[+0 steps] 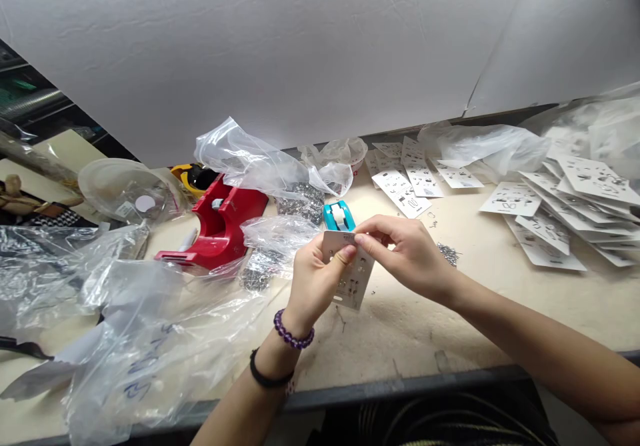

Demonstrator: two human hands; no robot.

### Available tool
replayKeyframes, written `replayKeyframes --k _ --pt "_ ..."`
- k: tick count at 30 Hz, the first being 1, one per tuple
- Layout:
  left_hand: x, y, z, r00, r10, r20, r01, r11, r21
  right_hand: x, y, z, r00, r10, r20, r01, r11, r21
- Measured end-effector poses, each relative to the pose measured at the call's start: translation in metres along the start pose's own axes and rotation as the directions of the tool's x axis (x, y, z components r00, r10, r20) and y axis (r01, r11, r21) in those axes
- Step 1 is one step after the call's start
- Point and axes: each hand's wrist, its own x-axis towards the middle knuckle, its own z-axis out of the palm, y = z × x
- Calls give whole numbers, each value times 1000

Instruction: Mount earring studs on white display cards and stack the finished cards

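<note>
A white card (pixel 356 279) with small metal earrings on it is held tilted over the table. My left hand (pixel 320 276) grips it from the left side, thumb across its face. At the card's upper right edge, the fingers of my right hand (pixel 400 249) are pinched together; whatever small thing may be between them is hidden. Just behind the card stands a small turquoise tape dispenser (pixel 339 216). To the right of my right hand lies a little pile of metal pieces (pixel 448 255).
Left are a red tape dispenser (pixel 220 226), a plastic tub (pixel 125 189) and clear bags (pixel 155 339). Bags of metal pieces (pixel 300 203) lie behind my hands. Loose cards (pixel 400 193) are at the back, with stacked cards (pixel 580 206) at right. A wall rises behind.
</note>
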Motion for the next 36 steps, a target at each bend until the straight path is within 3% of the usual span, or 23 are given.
replayKeyframes --k 8,13,18,22,25,29,36 --pt "0 -4 0 997 -19 68 26 994 -105 5 2 -4 993 93 76 -99 992 79" --pt "1 -6 -1 1000 -1 -1 1 999 -51 4 4 -1 994 75 81 -79 995 55" --pt "2 0 -5 995 -57 87 59 998 -10 6 9 -4 981 139 138 -157 979 129" --pt "4 5 -10 991 -24 131 19 999 43 10 13 -9 973 156 169 -184 969 166" --pt "6 6 -14 975 -10 221 7 1000 15 14 16 -11 966 198 164 -232 947 223" --pt "8 5 -20 945 -80 317 77 997 22 16 17 -13 940 287 184 -333 890 313" --pt "7 6 -24 868 -203 454 156 978 138 11 9 -15 935 179 305 -245 950 193"
